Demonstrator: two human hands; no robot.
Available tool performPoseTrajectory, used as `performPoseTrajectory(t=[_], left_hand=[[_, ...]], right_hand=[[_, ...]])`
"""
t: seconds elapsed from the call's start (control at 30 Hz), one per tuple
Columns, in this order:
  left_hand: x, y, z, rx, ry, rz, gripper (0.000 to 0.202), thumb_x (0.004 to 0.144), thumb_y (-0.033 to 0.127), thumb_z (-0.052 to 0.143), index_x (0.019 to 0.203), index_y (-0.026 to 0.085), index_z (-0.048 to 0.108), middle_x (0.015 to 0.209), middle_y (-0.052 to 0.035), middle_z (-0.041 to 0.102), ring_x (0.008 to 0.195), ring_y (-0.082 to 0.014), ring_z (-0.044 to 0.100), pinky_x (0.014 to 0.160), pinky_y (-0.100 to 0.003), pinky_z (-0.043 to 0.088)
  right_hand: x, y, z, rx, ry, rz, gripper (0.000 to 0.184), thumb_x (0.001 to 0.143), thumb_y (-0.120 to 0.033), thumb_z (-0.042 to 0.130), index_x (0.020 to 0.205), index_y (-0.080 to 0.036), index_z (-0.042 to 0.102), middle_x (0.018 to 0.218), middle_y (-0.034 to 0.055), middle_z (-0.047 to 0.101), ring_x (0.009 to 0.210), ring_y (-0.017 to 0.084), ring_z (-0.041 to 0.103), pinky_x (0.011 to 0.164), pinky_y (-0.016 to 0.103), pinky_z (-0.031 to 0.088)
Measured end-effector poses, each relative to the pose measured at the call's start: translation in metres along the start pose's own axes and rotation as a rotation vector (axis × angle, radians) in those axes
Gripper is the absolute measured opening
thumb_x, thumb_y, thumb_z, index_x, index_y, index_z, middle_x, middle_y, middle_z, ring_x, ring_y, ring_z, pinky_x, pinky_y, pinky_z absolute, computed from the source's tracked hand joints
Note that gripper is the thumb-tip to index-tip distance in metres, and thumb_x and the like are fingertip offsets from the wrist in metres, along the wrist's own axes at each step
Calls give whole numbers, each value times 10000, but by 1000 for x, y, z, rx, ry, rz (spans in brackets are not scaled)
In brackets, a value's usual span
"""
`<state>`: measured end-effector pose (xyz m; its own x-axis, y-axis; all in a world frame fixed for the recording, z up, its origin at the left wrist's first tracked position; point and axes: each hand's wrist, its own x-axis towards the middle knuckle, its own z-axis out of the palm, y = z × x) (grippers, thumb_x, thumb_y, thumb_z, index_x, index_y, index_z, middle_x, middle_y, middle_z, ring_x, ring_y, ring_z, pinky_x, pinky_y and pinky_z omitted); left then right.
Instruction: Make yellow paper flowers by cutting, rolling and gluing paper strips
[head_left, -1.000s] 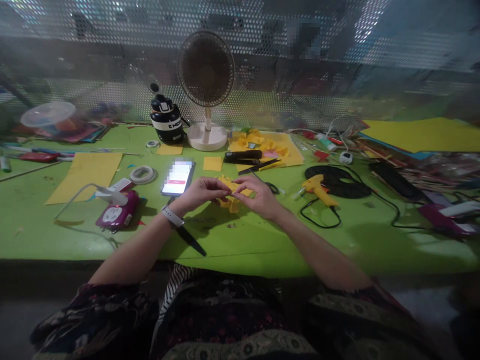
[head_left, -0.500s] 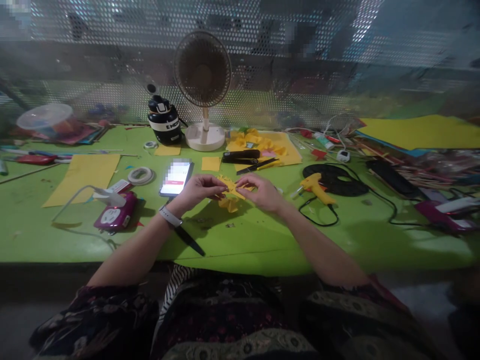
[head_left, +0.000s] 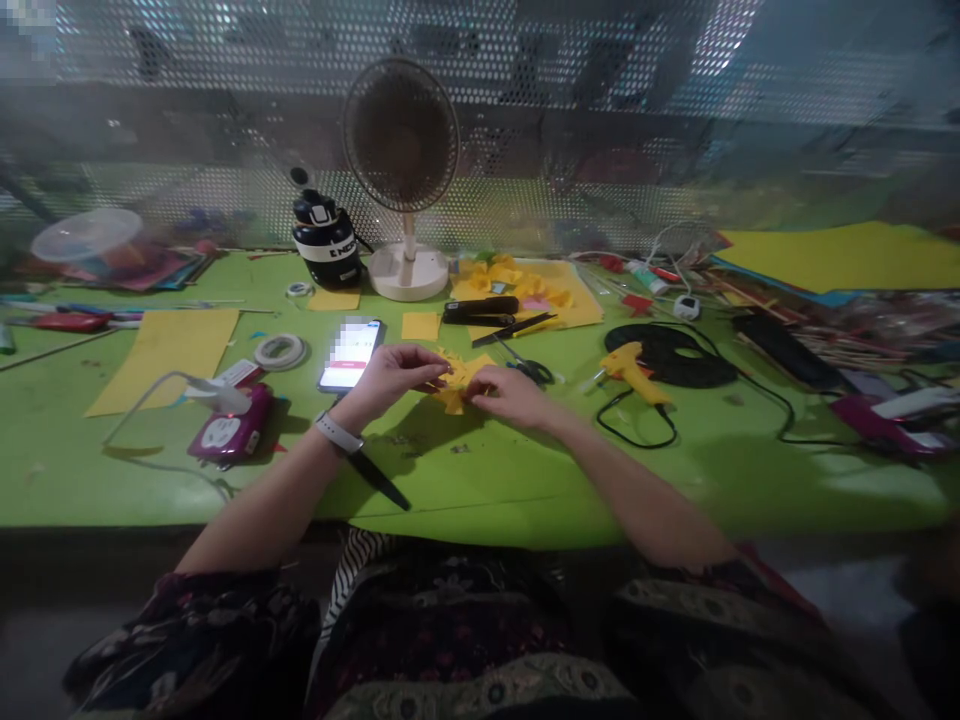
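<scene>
Both my hands meet over the green table (head_left: 480,480), pinching a small fringed piece of yellow paper (head_left: 459,377) between them. My left hand (head_left: 397,376), with a white watch band at the wrist, grips the paper's left side with its fingers curled. My right hand (head_left: 504,390) is closed on the right side. The paper hangs just above the tabletop. A lit phone (head_left: 350,354) lies just left of my left hand. Black scissors (head_left: 529,368) lie just behind my right hand.
A yellow glue gun (head_left: 631,369) with a black cord lies to the right. A small fan (head_left: 403,170) and a black-and-white jug (head_left: 325,244) stand at the back. Tape roll (head_left: 281,351), pink power strip (head_left: 227,430), yellow sheet (head_left: 169,343) and stapler (head_left: 481,309) lie around.
My right hand has slid left and a little nearer along the yellow paper, uncovering the scissors behind it. My left hand has kept its grip.
</scene>
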<state>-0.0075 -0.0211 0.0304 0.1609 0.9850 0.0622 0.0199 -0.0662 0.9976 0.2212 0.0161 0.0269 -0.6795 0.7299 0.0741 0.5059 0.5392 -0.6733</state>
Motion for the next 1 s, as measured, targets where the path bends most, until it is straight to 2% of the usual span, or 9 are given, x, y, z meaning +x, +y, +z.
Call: performPoseTrajectory(t=[0.13,0.27,0.37,0.47,0.63,0.8,1.0], left_hand=[[-5,5,4,85,83,158,220,790,327,775,904,140,756,846,-79,774,710,-148,742,715,-287,642],[-12,8,9,362,193,491,161,847,283,720,947,162,755,864,-72,781,768,-149,745,721,-272,637],[-15,8,13,582,189,742,118,885,220,671,962,174,748,928,-68,784,842,-148,743,769,-279,633],[-17,7,15,690,183,872,141,911,195,638,1017,180,730,971,-57,783,868,-143,747,798,-284,634],[-18,7,14,827,194,956,164,931,183,610,1057,182,714,1022,-58,781,911,-146,751,798,-271,637],[-18,8,14,881,212,960,159,934,194,608,1044,183,722,1013,-62,784,890,-152,756,779,-267,639],[-17,6,14,911,204,956,149,933,204,612,1027,180,724,996,-61,788,863,-155,760,756,-282,643]], right_hand=[[-2,1,-15,196,187,-1,99,842,-272,673,869,-183,707,891,45,708,795,169,631,767,331,500],[-1,5,-23,303,386,-74,186,830,-368,684,863,-186,705,871,44,719,778,171,642,772,342,524],[-2,5,-24,292,440,-122,185,836,-376,683,861,-196,714,878,45,730,808,181,659,787,348,537],[-3,2,-25,225,435,-161,191,860,-392,674,864,-206,721,896,51,733,832,191,665,795,360,545],[-6,-5,-23,166,442,-202,180,883,-379,667,862,-207,717,882,50,733,820,189,668,779,353,545],[-8,-10,-21,123,430,-248,117,897,-298,652,878,-198,711,886,50,728,816,186,671,770,342,538],[-9,-11,-19,65,418,-265,135,923,-318,629,894,-218,715,891,52,723,838,204,666,791,374,536]])
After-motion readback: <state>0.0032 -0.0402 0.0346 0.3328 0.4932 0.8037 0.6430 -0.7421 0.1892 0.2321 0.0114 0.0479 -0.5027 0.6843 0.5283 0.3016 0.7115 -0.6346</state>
